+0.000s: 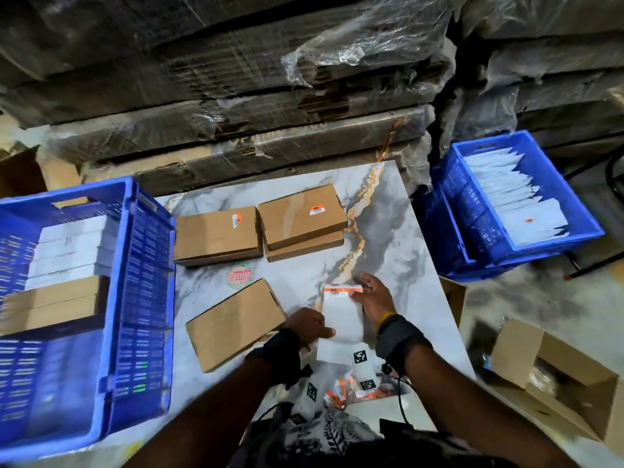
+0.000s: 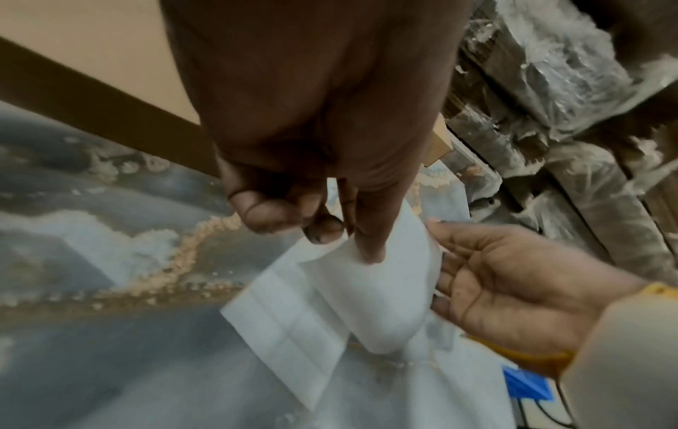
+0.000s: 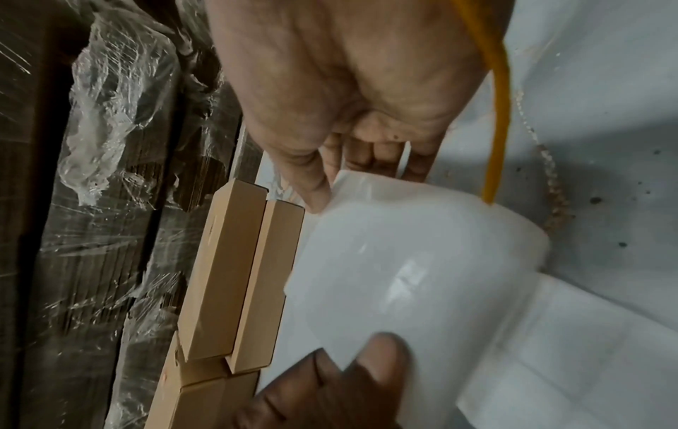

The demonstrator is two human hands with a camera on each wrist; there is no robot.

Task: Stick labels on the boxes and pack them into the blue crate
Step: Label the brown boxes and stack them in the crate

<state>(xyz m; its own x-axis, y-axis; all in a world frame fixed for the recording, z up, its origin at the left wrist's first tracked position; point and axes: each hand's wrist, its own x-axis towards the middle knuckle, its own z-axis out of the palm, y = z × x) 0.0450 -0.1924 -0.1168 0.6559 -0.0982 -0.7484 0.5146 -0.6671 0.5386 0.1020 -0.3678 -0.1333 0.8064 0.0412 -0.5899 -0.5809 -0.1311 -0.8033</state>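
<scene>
A white label sheet (image 1: 341, 315) with a strip of orange labels (image 1: 342, 289) at its top hangs curled over the marble table (image 1: 388, 231). My left hand (image 1: 324, 329) pinches its lower part between thumb and fingers (image 2: 348, 243). My right hand (image 1: 359, 288) touches the sheet's upper right edge with straight fingers (image 3: 348, 177). A plain brown box (image 1: 236, 324) lies left of my left hand. Behind it lie a labelled box (image 1: 217, 234) and a stack of two boxes (image 1: 302, 216) with a label on top. The blue crate (image 1: 145, 265) at the left holds white and brown boxes.
A second blue crate (image 1: 526, 244) with white packets stands off the table at the right. An open carton (image 1: 557, 376) sits at the lower right. Shrink-wrapped cardboard stacks (image 1: 236, 96) wall off the back. Orange label scraps (image 1: 351, 393) lie at the table's front edge.
</scene>
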